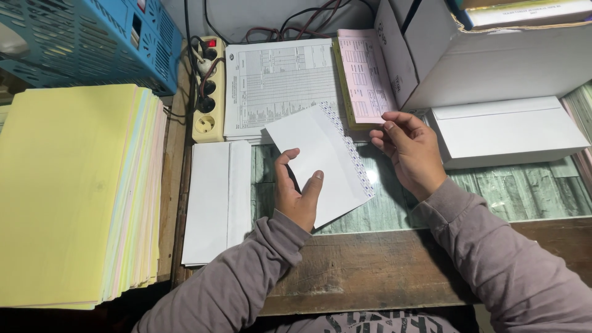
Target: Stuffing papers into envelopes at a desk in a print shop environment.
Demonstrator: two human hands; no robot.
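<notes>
left hand (298,196) pinches a white envelope (320,161) up off the desk, flap side free, while the right hand (410,151) hovers loosely open by the pink form (365,75), holding nothing.

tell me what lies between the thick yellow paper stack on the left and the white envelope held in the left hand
In the head view, a stack of white envelopes lies between the yellow paper stack and the white envelope held by the left hand.
</notes>
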